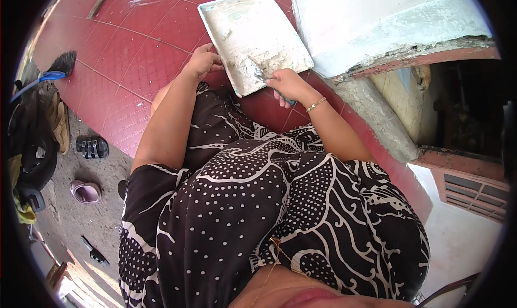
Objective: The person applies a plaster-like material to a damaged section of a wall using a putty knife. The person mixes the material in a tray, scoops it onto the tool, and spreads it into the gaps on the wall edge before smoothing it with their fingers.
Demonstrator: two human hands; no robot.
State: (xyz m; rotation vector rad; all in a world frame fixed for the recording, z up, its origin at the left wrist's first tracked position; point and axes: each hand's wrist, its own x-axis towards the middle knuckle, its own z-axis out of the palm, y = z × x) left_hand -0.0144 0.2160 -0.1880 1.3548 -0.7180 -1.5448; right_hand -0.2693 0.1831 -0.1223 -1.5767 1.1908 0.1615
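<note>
Grasping a putty knife (260,74) in the right grip (292,87), closed around its dark handle, with the blade in pale paste (243,74) near five o'clock inside a white tray (208,20), at twelve o'clock over red floor tiles (129,60). Holding the left grip (202,62) half curled by the rim, toward eight o'clock; cannot tell whether clasping it. Lying off at nine o'clock, near a black sandal (92,146): bare grey ground (116,162).
</note>
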